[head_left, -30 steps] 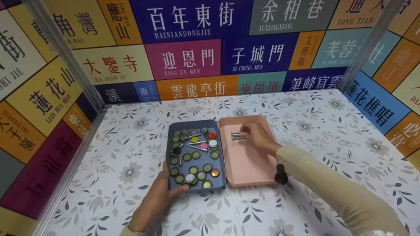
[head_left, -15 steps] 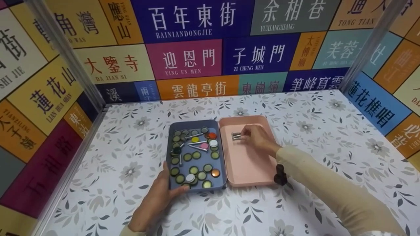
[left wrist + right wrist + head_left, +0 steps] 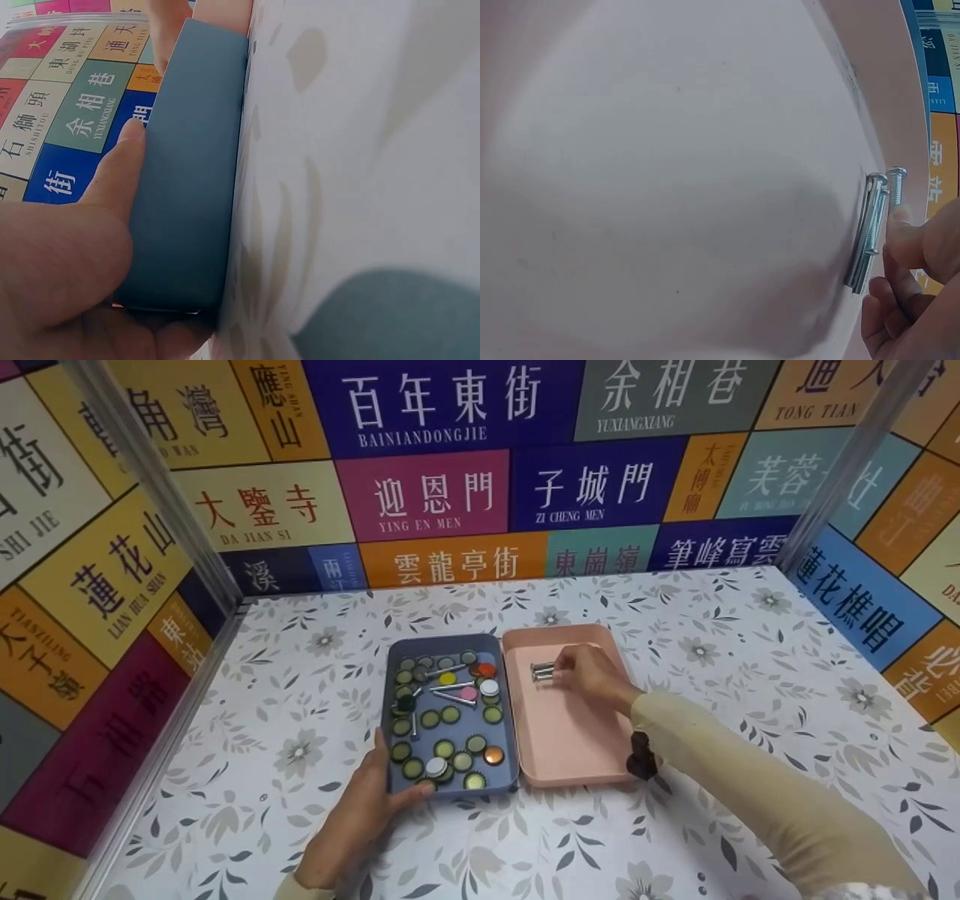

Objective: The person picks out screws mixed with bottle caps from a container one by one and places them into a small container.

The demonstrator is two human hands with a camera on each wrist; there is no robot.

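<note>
- The right hand (image 3: 596,679) is inside the pink tray (image 3: 570,750), thumb and finger pinching a metal bolt (image 3: 897,181) beside a small bundle of bolts (image 3: 868,232) near the tray's wall.
- That bolt could knock the bundle askew, since it is so close; whether they touch is hard to tell at this angle.
- A smooth round shank could also roll once let go, or slip from a pinch this narrow.
- The left hand (image 3: 360,799) grips the near left corner of the blue tray (image 3: 187,172), thumb over the rim; a hard push there could shove it into its neighbour and jostle both loads.
- More bolts (image 3: 453,685) lie in the blue tray among bottle caps (image 3: 450,715). A pink cap (image 3: 468,693) sits right among them, so fingers reaching there could drag caps along.
- The trays stand side by side on a flower-patterned tabletop (image 3: 300,817), their neighbouring walls forming a ridge any crossing hand must clear.
- Sign-covered panels (image 3: 420,491) close off the far side.
</note>
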